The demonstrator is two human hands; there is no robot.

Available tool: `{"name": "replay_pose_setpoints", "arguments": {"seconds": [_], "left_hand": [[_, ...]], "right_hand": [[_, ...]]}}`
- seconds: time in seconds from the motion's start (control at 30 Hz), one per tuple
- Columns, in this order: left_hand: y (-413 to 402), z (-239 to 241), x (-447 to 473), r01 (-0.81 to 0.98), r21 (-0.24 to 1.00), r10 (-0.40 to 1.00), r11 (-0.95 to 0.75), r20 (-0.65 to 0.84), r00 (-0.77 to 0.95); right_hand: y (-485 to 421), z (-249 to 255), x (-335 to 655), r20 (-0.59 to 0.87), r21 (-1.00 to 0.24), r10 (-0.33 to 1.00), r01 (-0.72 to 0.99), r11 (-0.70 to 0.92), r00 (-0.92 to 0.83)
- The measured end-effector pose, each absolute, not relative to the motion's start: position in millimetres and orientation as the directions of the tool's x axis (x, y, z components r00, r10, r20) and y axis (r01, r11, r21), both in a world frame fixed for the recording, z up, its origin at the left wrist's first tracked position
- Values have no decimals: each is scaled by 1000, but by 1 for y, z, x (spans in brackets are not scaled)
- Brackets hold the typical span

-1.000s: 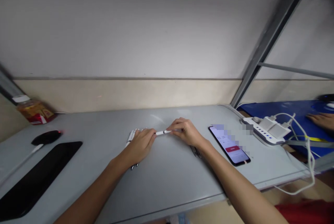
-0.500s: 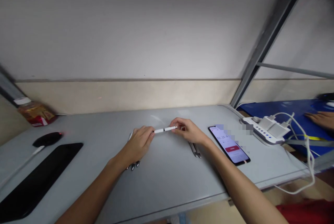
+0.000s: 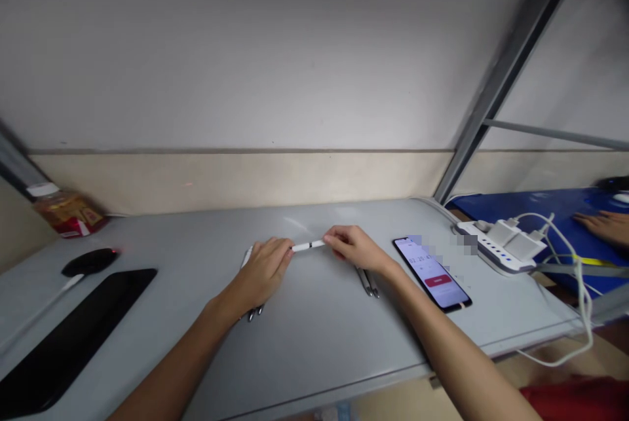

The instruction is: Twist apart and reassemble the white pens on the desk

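One black slab [image 3: 83, 336] nearest, bottom left. Pens under left hand [image 3: 263, 270]: at least two silver tips [image 3: 252, 313] showing, full count hidden by the palm. Two pens [image 3: 366, 282] side by side, partly under right hand [image 3: 356, 249]. One phone [image 3: 435, 274] just beyond right forearm, screen up, presumably so the timer's readable. One white pen [image 3: 308, 246] bridges the hands above the desk [image 3: 314, 342]; left fingers clamped on one end, right fingertips pinched on the other, probably to steady it. Farther: one power strip [image 3: 514, 266], one bottle [image 3: 71, 215].

a shared desk space: grey desktop [image 3: 319, 342], power strip [image 3: 497, 252], another person's hand [image 3: 608, 227] on a blue surface [image 3: 565, 203]
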State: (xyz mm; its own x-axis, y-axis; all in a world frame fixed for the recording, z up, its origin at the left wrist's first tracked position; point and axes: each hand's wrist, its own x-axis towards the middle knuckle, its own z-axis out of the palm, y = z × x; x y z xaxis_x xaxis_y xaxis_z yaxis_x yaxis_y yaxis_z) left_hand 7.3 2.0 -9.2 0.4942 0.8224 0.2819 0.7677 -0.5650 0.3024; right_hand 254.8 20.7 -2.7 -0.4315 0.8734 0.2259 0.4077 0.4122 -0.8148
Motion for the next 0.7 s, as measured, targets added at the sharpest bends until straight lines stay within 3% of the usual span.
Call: {"name": "replay_pose_setpoints", "arguments": {"seconds": [0.1,0.3,0.47,0.63,0.7], "left_hand": [[2,-10,7,775,293,826,-560,275,492],[0,-10,10,781,272,825,-562,259,503],[0,-10,9,776,286,823,-563,281,493],[1,-10,9,778,285,827,-559,262,498],[0,-9,9,778,280,824,-563,257,504]], "right_hand": [[21,-4,256,288,-812,850,357,461,-441],[22,-1,256,214,-754,859,481,448,-465],[21,0,255,257,-803,846,384,455,-466],[22,-2,255,193,-762,855,475,440,-481],[21,-1,254,234,-775,854,441,452,-464]]}}
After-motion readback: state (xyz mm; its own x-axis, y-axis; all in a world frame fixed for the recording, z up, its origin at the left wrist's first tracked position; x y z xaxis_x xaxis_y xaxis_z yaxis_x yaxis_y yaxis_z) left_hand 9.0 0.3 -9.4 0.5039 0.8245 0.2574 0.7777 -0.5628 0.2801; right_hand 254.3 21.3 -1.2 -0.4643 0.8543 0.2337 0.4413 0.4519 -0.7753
